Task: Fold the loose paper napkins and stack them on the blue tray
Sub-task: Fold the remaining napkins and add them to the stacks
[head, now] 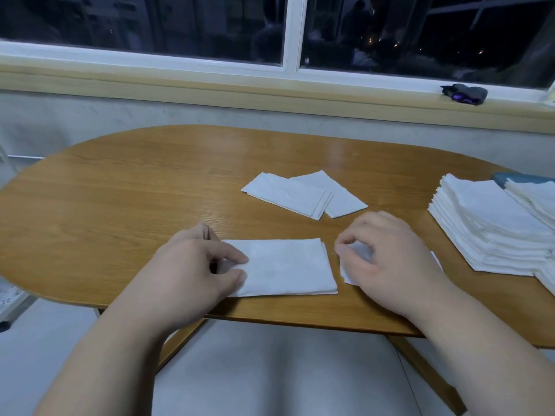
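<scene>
Left hand pinches folded napkin; right hand pinches second napkin. Thin paper could tear or unfold if tugged.

White napkins — brown wood-grain table — blue tray.
</scene>
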The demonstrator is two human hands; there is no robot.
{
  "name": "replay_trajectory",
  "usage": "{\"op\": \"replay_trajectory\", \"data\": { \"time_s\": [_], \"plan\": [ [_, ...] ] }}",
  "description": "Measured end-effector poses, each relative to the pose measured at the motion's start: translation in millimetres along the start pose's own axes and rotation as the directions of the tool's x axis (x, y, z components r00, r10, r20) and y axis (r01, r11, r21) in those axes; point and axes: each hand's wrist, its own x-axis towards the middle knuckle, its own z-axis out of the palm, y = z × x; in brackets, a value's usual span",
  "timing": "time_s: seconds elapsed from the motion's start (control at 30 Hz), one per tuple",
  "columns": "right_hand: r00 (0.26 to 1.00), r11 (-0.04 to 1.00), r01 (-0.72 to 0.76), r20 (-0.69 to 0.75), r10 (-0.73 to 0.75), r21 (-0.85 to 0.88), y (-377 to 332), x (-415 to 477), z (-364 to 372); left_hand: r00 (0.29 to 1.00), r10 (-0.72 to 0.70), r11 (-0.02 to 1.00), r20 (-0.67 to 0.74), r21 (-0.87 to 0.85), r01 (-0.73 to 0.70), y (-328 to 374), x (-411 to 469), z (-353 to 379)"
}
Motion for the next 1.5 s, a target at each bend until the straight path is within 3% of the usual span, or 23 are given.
{"op": "replay_trajectory", "data": {
  "time_s": [0.17,0.3,0.53,0.67,0.77,0.9,0.97,1.07,1.23,1.37,1.5],
  "plan": [
    [0.966,0.977,-0.155,0.183,0.181,-0.146,20,-42,-19,0.999,0.027,0.999,0.019,0.017,-0.027,7,-7,5],
    [0.949,0.977,-0.081,0.284,0.136,-0.196,23,-59,-27,1.0,0.015,1.0,-0.025,0.026,-0.014,22,-22,17],
    [0.979,0.991,-0.013,0.2,0.04,-0.133,34,-96,-41,0.984,0.009,0.999,-0.181,0.055,0.001,34,-42,30],
    [0.996,0.999,0.043,0.077,-0.042,-0.013,39,-112,-51,0.986,-0.01,0.998,-0.164,0.067,0.021,32,-40,31],
    [0.996,0.97,-0.078,-0.015,0.084,0.232,24,-110,-61,0.991,-0.04,0.994,-0.129,0.091,0.052,34,-38,30],
    [0.999,0.89,-0.038,-0.002,0.044,0.454,-13,-78,-74,0.995,-0.028,0.991,-0.093,0.13,0.04,32,-36,27],
    [0.995,0.864,-0.089,0.075,0.06,0.495,-25,-55,-75,0.996,0.002,0.996,-0.087,0.09,0.006,27,-35,27],
    [0.976,0.871,-0.12,0.215,0.017,0.477,-42,-20,-67,0.992,0.02,0.99,-0.124,-0.135,-0.037,21,-34,21],
    [0.898,0.885,-0.12,0.43,-0.097,0.449,-65,20,-54,0.991,0.087,0.824,-0.103,-0.551,-0.13,29,-41,13],
    [0.876,0.837,-0.159,0.466,-0.125,0.523,-67,32,-46,0.972,0.106,0.869,-0.21,-0.456,-0.193,34,-41,13],
    [0.866,0.741,-0.238,0.483,-0.131,0.628,-41,22,-42,0.977,0.028,0.872,-0.214,-0.472,-0.128,37,-40,14]
  ]
}}
